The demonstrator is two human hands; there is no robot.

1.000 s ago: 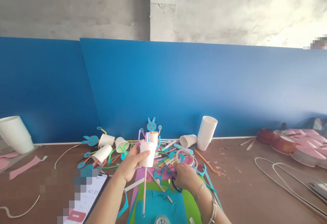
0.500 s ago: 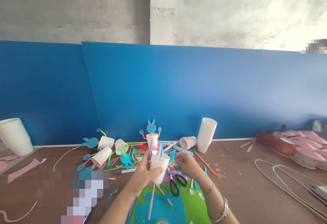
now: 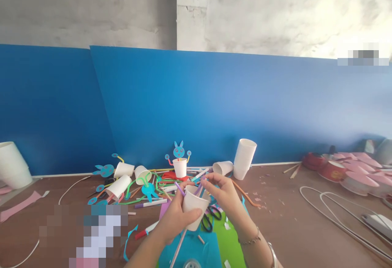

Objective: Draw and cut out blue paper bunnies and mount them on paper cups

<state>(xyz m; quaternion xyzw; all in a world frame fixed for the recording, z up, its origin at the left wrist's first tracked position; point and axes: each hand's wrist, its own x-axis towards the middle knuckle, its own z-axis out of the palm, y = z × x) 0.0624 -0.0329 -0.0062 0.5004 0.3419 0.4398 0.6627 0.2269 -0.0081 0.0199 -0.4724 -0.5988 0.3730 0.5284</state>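
My left hand (image 3: 179, 215) is wrapped round a white paper cup (image 3: 196, 209), which is tilted with its mouth up. Purple straws (image 3: 180, 189) stick out at the cup's rim, and a pale straw (image 3: 178, 248) runs down from its base. At the right side of the rim, my right hand (image 3: 221, 188) has its fingers closed on a purple straw. Black-handled scissors (image 3: 208, 221) lie just behind the cup, partly hidden, over green paper (image 3: 228, 239) and blue paper (image 3: 211, 251).
A cup with a blue rabbit face (image 3: 179, 151) stands by the blue partition (image 3: 214, 109). Rabbit cups (image 3: 121, 186) lie to the left among straws and markers. Stacked cups (image 3: 245, 158), a white cable (image 3: 333, 215) and pink pieces (image 3: 358, 174) are at the right.
My right hand has moved left to the cup's rim and now grips a purple straw there. The cup has tilted and sits slightly lower. A red marker now shows left of my left hand.
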